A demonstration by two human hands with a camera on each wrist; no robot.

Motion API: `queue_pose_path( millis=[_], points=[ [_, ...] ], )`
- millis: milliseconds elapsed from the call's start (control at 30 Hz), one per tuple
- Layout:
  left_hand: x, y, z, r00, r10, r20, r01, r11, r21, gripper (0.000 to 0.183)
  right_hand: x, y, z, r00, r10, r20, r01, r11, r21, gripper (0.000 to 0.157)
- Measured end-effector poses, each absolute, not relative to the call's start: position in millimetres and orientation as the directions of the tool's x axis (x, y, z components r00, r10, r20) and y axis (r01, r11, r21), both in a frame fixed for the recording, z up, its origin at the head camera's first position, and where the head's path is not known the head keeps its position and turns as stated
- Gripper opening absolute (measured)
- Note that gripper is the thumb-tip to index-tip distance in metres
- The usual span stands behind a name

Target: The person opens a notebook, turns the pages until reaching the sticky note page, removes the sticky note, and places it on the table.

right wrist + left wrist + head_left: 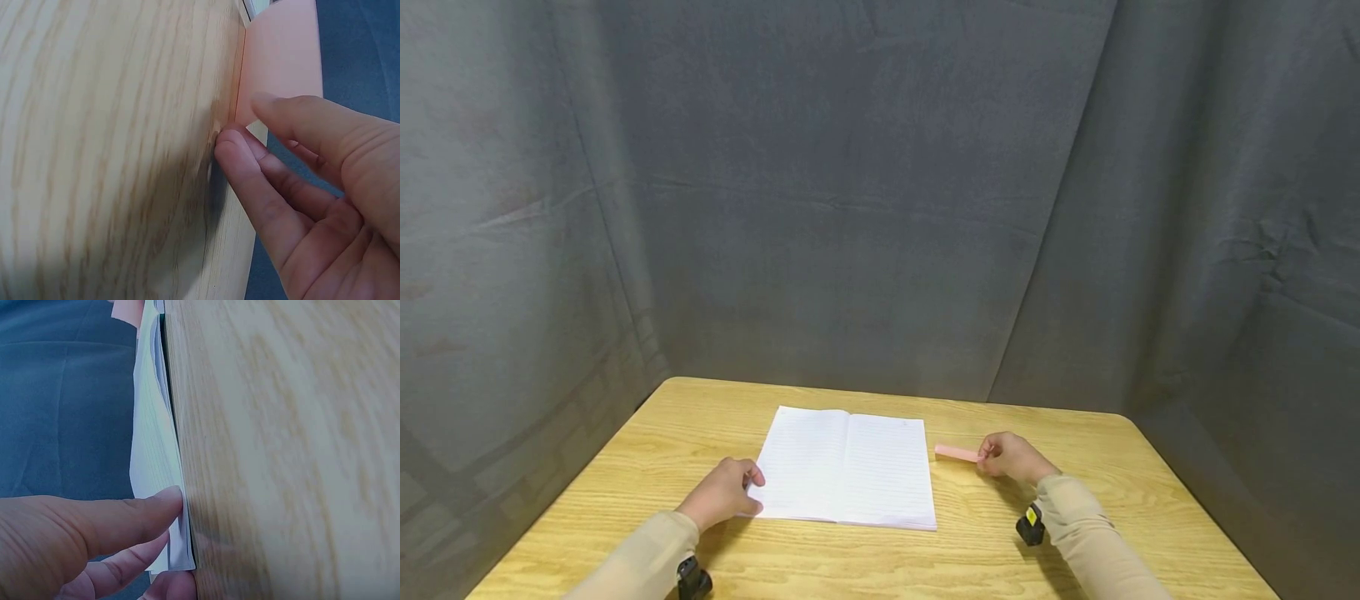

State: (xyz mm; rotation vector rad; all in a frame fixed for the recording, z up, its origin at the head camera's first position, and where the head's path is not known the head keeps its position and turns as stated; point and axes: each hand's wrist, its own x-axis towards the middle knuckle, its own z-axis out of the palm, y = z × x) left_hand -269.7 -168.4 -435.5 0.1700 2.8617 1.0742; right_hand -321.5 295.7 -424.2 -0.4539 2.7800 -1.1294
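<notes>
An open notebook [887, 471] with ruled white pages lies flat on the table. My left hand [722, 493] grips its lower left corner, with the thumb [140, 519] against the page edges and the other fingers bent around the left side. Right of the notebook, my right hand [1011, 457] pinches the near end of a pink paper strip [957, 452] between thumb and fingers. In the right wrist view the pink strip [284, 53] stands up slightly curved from the wood, and the fingertips [234, 150] touch the tabletop.
The wooden table [865, 567] has rounded far corners. Grey curtains [850, 208] hang behind it and along both sides. A small black camera is strapped to each wrist, over beige sleeves [1086, 521].
</notes>
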Motion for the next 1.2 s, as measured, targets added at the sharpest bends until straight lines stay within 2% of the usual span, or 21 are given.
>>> queue_pose_path(
  millis=[433, 1200],
  points=[
    [-269.8, -169.2, -436.0, -0.99, 0.13, -0.06, 0.056, 0.738, 0.672, 0.03, -319.8, 298.2, -421.7, -0.936, -0.349, -0.032, -0.21, 0.632, -0.746, 0.023],
    [-269.5, -169.2, -431.1, -0.987, 0.145, -0.069, 0.065, 0.752, 0.656, 0.03, -321.5, 303.3, -412.9, -0.92, -0.39, -0.037, -0.225, 0.603, -0.765, 0.023]
  ],
)
